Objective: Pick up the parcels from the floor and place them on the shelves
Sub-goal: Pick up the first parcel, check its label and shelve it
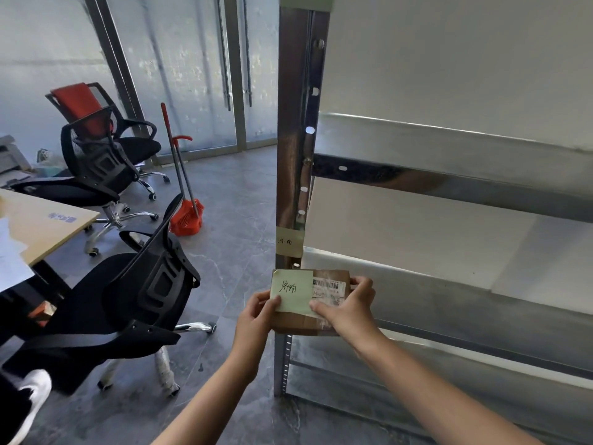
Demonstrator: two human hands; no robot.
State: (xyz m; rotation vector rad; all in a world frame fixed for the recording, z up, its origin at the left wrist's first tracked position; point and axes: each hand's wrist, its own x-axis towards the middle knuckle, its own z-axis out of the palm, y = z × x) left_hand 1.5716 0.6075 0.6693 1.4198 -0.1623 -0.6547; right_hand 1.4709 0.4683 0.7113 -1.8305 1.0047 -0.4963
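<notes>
A small brown cardboard parcel (300, 322) with a pale green handwritten note and a white barcode label is held up in front of the metal shelf unit's left post (288, 139). My left hand (256, 316) grips its left edge. My right hand (349, 306) grips its right side, thumb on the label. The parcel hovers at the height of a lower shelf (433, 284), just outside its front left corner. A matching pale note (289, 241) is taped to the post above the parcel.
Metal shelves (449, 178) fill the right side, against a white wall. Black office chairs (138, 284) stand close on the left, beside a wooden desk (41, 223). A red broom and dustpan (186, 213) lean further back near frosted glass doors (199, 75). A white shoe (32, 399) shows at bottom left.
</notes>
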